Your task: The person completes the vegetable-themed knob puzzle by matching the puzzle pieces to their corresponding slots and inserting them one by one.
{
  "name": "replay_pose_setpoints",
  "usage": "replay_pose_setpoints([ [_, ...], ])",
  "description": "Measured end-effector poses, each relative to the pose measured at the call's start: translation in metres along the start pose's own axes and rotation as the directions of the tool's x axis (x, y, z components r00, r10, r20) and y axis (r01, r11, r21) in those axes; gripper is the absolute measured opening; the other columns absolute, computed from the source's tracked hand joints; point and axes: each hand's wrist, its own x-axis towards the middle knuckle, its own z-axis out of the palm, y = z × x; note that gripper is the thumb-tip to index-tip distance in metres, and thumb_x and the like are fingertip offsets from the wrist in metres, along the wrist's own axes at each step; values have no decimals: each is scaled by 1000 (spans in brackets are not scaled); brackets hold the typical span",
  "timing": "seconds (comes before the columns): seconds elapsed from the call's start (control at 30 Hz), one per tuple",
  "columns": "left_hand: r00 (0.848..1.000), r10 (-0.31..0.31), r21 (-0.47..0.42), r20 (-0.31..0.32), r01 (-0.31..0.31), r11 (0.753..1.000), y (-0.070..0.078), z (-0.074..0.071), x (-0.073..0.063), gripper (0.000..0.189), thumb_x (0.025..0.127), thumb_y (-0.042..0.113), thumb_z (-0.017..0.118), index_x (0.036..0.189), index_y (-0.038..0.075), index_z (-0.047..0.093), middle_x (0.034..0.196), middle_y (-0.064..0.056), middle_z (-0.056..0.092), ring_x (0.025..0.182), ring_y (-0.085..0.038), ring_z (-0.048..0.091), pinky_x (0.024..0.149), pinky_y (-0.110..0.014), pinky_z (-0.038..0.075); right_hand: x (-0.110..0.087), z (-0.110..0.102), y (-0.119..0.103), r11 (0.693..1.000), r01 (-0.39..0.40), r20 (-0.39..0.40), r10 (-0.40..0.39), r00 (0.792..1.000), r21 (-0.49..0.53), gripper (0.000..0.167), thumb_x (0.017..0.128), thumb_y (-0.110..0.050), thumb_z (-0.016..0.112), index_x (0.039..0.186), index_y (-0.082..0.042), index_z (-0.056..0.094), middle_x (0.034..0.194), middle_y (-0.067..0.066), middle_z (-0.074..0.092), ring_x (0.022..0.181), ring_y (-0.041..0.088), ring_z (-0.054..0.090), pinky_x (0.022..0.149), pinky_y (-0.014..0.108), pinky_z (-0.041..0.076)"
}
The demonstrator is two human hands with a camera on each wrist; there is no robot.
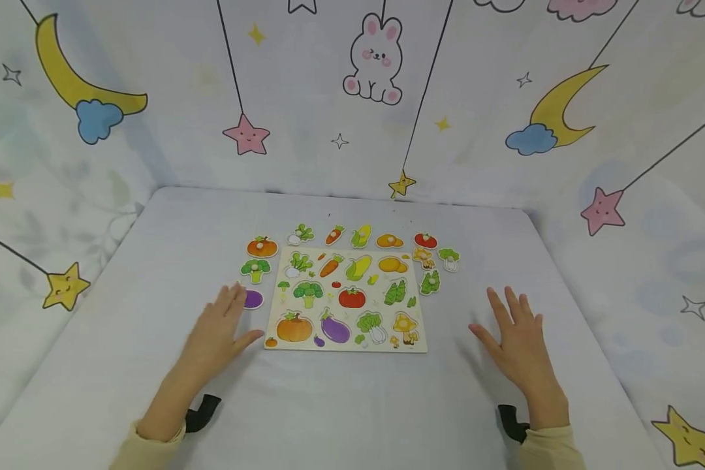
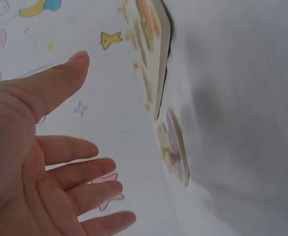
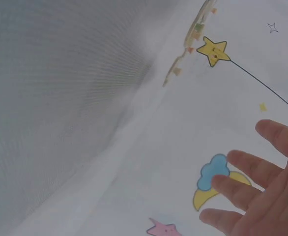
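Observation:
A flat wooden vegetable puzzle board (image 1: 343, 315) lies in the middle of the table, its printed pictures facing up. My left hand (image 1: 213, 331) is at the board's left side with fingers straight, partly hiding the purple eggplant piece (image 1: 254, 299). In the left wrist view, thumb and fingers of the left hand (image 2: 50, 147) are spread and nothing is held. Well to the right of the board, my right hand (image 1: 519, 343) is stretched out with fingers apart. The right wrist view shows that hand (image 3: 267, 191) holding nothing.
Left of the board are a pumpkin piece (image 1: 262, 247) and a broccoli piece (image 1: 255, 270). Behind it sit radish, carrot (image 1: 334, 235), corn (image 1: 361, 236), potato (image 1: 390, 241) and tomato (image 1: 425, 241) pieces. Mushroom (image 1: 423, 257), cabbage (image 1: 449, 259) and green vegetable (image 1: 430, 282) pieces lie right.

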Motion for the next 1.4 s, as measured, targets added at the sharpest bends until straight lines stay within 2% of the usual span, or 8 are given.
replay_pose_setpoints([
  [0.13, 994, 104, -28, 34, -104, 994, 13, 17, 5, 78, 83, 31, 77, 140, -10, 44, 147, -25, 44, 138, -43, 40, 111, -56, 37, -1, -3, 0, 1000, 10, -13, -10, 1000, 22, 75, 91, -39, 68, 149, -5, 35, 150, 35, 31, 139, 57, 24, 104, 81, 15],
  [0.3, 989, 146, -28, 32, -145, 989, 21, 30, 9, 71, 83, 27, 78, 137, -8, 49, 144, -24, 49, 134, -41, 46, 106, -52, 44, -3, -3, -1, 999, 11, -13, -10, 1000, 38, 74, 90, -37, 69, 148, -3, 38, 149, 34, 33, 139, 56, 26, 106, 79, 15],
  [0.47, 989, 135, -54, 55, -132, 990, 23, 32, 11, 71, 84, 27, 77, 139, -7, 47, 146, -24, 47, 135, -40, 45, 105, -52, 44, 0, -2, -3, 998, 31, 1, -31, 1000, 55, 73, 88, -34, 72, 146, -2, 41, 149, 33, 33, 138, 56, 27, 108, 77, 17],
  [0.77, 974, 119, -102, 194, -101, 990, 24, 35, 17, 66, 89, 26, 71, 140, -7, 47, 152, -23, 39, 137, -40, 43, 100, -56, 48, 1, -1, -7, 998, 32, 46, -34, 998, 50, 71, 88, -34, 72, 144, -2, 43, 149, 31, 35, 138, 54, 28, 109, 75, 20],
  [1.03, 971, 121, -97, 206, -103, 990, 26, 43, 17, 67, 89, 29, 71, 141, -6, 47, 153, -21, 38, 139, -38, 42, 101, -55, 48, -1, -4, -4, 998, 54, 39, -55, 998, 40, 69, 86, -29, 74, 141, 0, 45, 144, 32, 39, 133, 53, 33, 107, 75, 23],
  [1.13, 974, 119, -91, 195, -103, 991, 26, 42, 16, 67, 89, 28, 71, 141, -5, 47, 153, -21, 39, 138, -38, 42, 101, -54, 48, 8, -5, -3, 996, 74, 49, -76, 996, 51, 66, 85, -24, 75, 139, 1, 48, 143, 32, 41, 131, 52, 38, 104, 73, 31],
  [1.23, 978, 101, -84, 184, -86, 993, 24, 38, 13, 66, 88, 28, 72, 140, -5, 48, 152, -21, 40, 138, -38, 43, 99, -54, 49, 26, -2, -3, 997, 63, 120, -69, 990, 54, 62, 87, -24, 74, 139, 0, 49, 140, 31, 44, 127, 50, 43, 101, 69, 39],
  [1.4, 985, 67, -83, 161, -54, 995, 18, 34, 8, 67, 86, 26, 74, 139, -5, 49, 151, -21, 41, 137, -39, 43, 99, -54, 49, 70, 9, -5, 996, 34, 255, -54, 965, 80, 49, 89, -19, 72, 131, 2, 58, 112, 23, 63, 99, 36, 60, 84, 51, 54],
])
